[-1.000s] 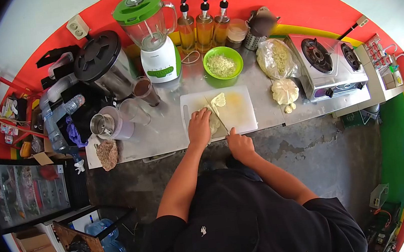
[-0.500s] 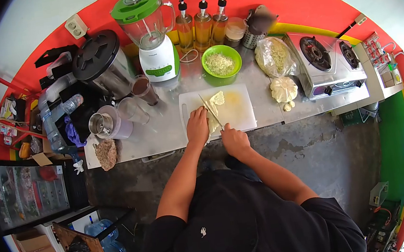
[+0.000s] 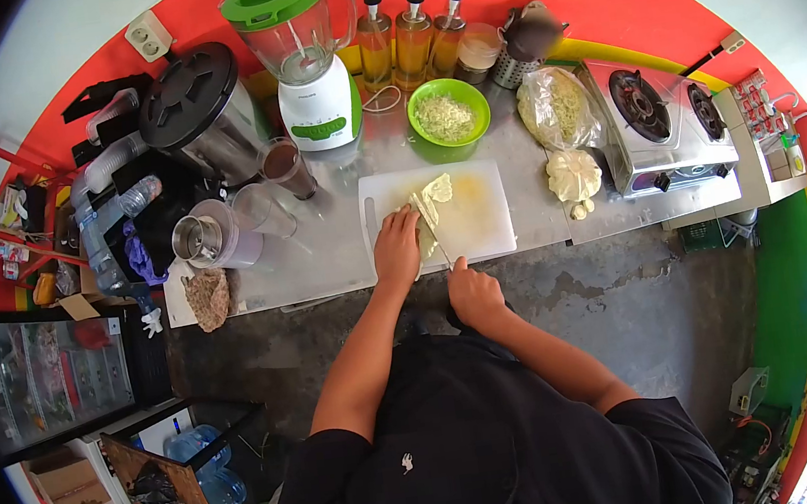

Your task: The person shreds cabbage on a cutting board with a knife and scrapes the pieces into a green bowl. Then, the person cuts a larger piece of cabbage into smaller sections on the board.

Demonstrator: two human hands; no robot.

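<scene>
A white cutting board (image 3: 491,226) lies near the counter's front edge with pale cabbage leaves (image 3: 437,190) on it. My left hand (image 3: 397,250) is closed over the cabbage at the board's left side, pressing it down. My right hand (image 3: 476,293) is wrapped around the handle of a knife (image 3: 441,246), just off the board's front edge. The blade slants up and to the left across the cabbage, close to my left fingertips. Behind the board stands a green bowl (image 3: 480,122) of finely chopped cabbage.
A blender (image 3: 320,111), pump bottles (image 3: 412,44) and a large lidded metal container (image 3: 205,115) line the back. To the right are a plastic bag of shredded food (image 3: 557,110), a smaller tied bag (image 3: 573,176) and a gas stove (image 3: 659,120). Cups stand on the left.
The knife and my right hand have drawn back slightly toward my body. My left hand stays on the cabbage. The whole view has tilted a little.
</scene>
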